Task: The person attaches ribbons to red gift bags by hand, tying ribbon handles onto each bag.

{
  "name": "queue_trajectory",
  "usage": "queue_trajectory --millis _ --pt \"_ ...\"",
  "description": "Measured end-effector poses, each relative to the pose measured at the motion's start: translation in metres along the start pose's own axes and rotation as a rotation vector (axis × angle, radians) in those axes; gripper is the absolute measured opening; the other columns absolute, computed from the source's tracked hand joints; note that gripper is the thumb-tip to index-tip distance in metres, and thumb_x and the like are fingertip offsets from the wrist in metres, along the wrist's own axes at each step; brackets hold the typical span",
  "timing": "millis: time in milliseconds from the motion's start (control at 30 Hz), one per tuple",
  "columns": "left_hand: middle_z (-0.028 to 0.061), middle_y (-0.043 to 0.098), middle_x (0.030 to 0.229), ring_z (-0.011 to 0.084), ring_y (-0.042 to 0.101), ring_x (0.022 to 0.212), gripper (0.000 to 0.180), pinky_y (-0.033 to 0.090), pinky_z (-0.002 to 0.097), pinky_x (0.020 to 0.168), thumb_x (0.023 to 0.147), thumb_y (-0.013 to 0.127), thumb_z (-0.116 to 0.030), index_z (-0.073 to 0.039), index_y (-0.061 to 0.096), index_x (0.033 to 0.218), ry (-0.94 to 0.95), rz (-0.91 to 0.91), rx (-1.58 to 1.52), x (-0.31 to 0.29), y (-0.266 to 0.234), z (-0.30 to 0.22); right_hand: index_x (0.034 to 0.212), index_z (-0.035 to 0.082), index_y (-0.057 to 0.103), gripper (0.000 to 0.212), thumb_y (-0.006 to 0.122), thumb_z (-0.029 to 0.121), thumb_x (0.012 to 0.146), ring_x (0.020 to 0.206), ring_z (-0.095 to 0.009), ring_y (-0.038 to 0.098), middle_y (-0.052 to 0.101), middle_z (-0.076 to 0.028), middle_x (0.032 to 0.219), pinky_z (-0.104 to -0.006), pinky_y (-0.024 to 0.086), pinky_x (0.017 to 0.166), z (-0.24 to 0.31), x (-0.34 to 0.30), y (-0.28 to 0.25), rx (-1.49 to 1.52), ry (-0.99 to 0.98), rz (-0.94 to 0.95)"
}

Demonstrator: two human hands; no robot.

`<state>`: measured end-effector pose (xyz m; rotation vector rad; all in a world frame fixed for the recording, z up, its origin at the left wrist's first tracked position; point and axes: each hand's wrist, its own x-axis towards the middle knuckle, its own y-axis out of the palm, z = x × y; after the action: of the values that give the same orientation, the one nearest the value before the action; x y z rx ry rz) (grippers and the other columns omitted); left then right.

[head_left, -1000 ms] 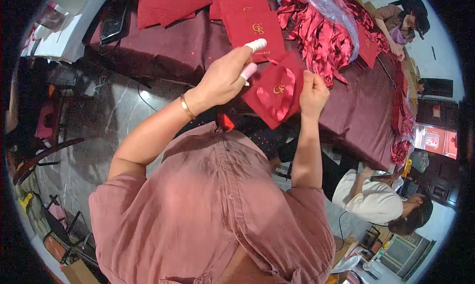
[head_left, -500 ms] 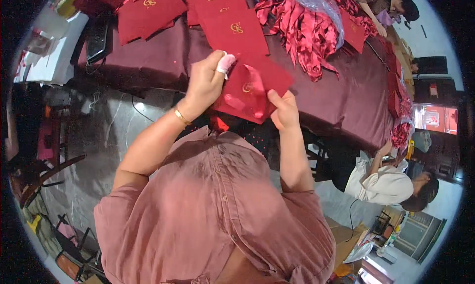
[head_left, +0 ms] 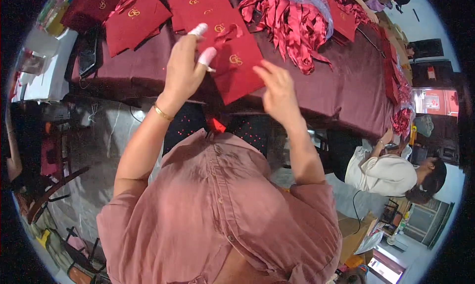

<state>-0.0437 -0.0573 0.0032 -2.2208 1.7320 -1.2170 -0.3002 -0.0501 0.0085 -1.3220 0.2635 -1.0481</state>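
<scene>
A red paper bag [head_left: 240, 78] with a gold emblem lies at the table's near edge, overlapping other red bags [head_left: 195, 9]. A red ribbon [head_left: 229, 34] crosses its upper part. My left hand [head_left: 183, 68] is open at the bag's left side, thumb and forefinger spread, both with pale wrappings on their tips. My right hand [head_left: 278, 91] is open too, its fingers stretched out at the bag's right edge; whether they touch it I cannot tell.
Loose red ribbons [head_left: 287, 29] heap out of a clear plastic bag [head_left: 319, 9] at the back. More red bags [head_left: 137, 21] lie at left, near a black phone-like device [head_left: 88, 56]. A person in white [head_left: 383, 170] works at right; another person [head_left: 368, 4] is beyond.
The red bag has gone from between my hands down onto the tabletop. My left hand has let go and moved up and left; my right hand has loosened its pinch.
</scene>
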Motion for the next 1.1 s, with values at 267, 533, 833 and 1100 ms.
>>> queue_trajectory --millis 267,533,833,1100 --pt "0.0169 0.057 0.11 0.0352 0.054 0.102 0.064 0.044 0.0437 0.089 0.073 0.073 -0.011 -0.007 0.048 0.131 0.09 0.244 0.29 -0.008 0.016 -0.008 0.101 0.015 0.07 0.03 0.06 0.005 0.075 0.09 -0.026 0.055 0.058 -0.005 0.094 -0.038 0.045 0.078 -0.113 0.008 -0.009 -0.418 -0.043 -0.082" --pt "0.0146 0.055 0.109 0.0344 0.054 0.097 0.069 0.046 0.0422 0.084 0.065 0.075 -0.004 -0.008 0.05 0.129 0.102 0.213 0.297 -0.011 0.027 -0.003 0.087 0.01 0.069 0.014 0.063 0.007 0.074 0.088 -0.026 0.055 0.059 -0.005 0.092 -0.0374 0.046 0.078 -0.118 0.012 -0.004 -0.387 -0.098 -0.066" --pt "0.0137 0.057 0.106 0.032 0.055 0.099 0.063 0.046 0.043 0.081 0.066 0.076 -0.009 -0.007 0.052 0.125 0.11 0.191 0.309 -0.011 0.028 0.0 0.087 0.0 0.063 0.006 0.06 0.0 0.082 0.085 -0.027 0.066 0.068 -0.014 0.092 -0.0341 0.051 0.079 -0.032 0.027 0.01 0.403 0.096 -0.276" --pt "0.0151 0.057 0.094 0.0346 0.056 0.091 0.071 0.047 0.0429 0.081 0.065 0.073 0.001 -0.011 0.048 0.13 0.046 0.273 0.19 -0.005 0.027 -0.002 0.09 0.002 0.066 0.009 0.062 0.003 0.082 0.081 -0.03 0.064 0.065 -0.013 0.088 -0.0364 0.051 0.072 -0.004 0.031 0.052 0.355 0.038 -0.192"
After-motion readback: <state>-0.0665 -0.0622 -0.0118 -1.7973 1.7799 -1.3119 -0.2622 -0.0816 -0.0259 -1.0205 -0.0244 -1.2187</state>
